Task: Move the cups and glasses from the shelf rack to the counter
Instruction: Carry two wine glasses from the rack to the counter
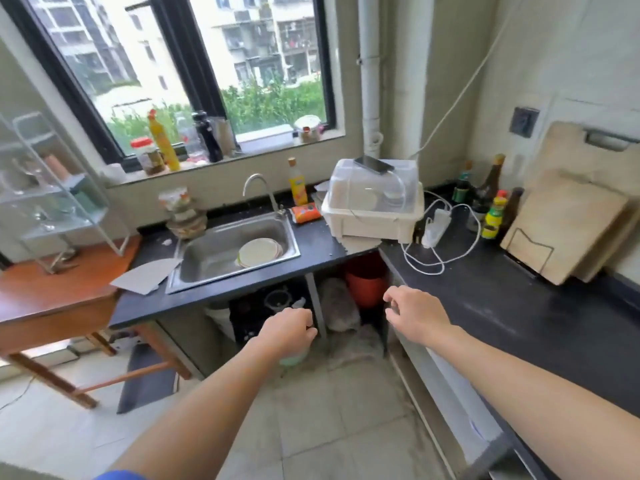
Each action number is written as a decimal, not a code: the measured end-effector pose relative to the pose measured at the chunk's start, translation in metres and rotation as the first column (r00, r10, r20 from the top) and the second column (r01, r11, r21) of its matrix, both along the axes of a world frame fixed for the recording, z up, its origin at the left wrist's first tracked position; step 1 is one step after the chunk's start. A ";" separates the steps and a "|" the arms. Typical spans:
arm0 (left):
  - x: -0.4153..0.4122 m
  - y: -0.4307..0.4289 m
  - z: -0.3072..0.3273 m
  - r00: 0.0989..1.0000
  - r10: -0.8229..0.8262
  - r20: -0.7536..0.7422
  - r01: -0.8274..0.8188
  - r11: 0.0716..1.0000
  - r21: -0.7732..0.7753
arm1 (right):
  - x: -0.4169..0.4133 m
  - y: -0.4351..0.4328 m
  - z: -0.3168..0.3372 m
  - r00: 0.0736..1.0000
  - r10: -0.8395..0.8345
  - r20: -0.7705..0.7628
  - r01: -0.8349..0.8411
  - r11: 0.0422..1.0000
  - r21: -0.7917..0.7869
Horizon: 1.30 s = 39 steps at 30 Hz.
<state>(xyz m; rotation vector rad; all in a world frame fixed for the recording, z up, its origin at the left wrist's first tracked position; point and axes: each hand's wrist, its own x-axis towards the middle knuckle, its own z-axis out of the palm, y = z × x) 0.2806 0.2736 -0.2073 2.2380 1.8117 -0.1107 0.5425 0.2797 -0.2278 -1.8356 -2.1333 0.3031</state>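
The left hand (287, 332) curls its fingers around a pale green cup (293, 359), in front of the black counter (502, 306). The right hand (417, 317) has loosely bent fingers and holds nothing. Blurred glasses (34, 174) stand in the shelf rack (62, 227) at the left.

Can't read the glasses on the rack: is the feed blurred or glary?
Head view: motion blur smears the rack at the left edge, so its glasses barely show; wide-angle bend curves the window frame; soft daylight, no harsh glare on the counter.
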 end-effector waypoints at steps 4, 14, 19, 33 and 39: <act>-0.083 0.008 0.024 0.986 0.166 0.028 -0.167 0.985 0.047 | -0.088 0.050 0.026 0.983 0.174 0.051 -0.178 0.981 0.074; -0.254 0.043 0.075 0.851 0.522 0.057 -0.524 0.834 0.172 | -0.298 0.180 0.077 0.862 0.497 0.096 -0.506 0.850 0.143; -0.331 0.032 0.084 0.737 0.672 0.077 -0.674 0.720 0.164 | -0.403 0.198 0.091 0.756 0.645 0.109 -0.654 0.741 0.148; -0.583 0.054 0.091 0.701 0.711 0.051 -0.708 0.687 0.163 | -0.679 0.230 0.095 0.691 0.718 0.084 -0.718 0.667 0.200; -0.671 0.092 0.111 0.721 0.684 0.112 -0.691 0.698 0.186 | -0.758 0.260 0.116 0.721 0.690 0.068 -0.684 0.690 0.237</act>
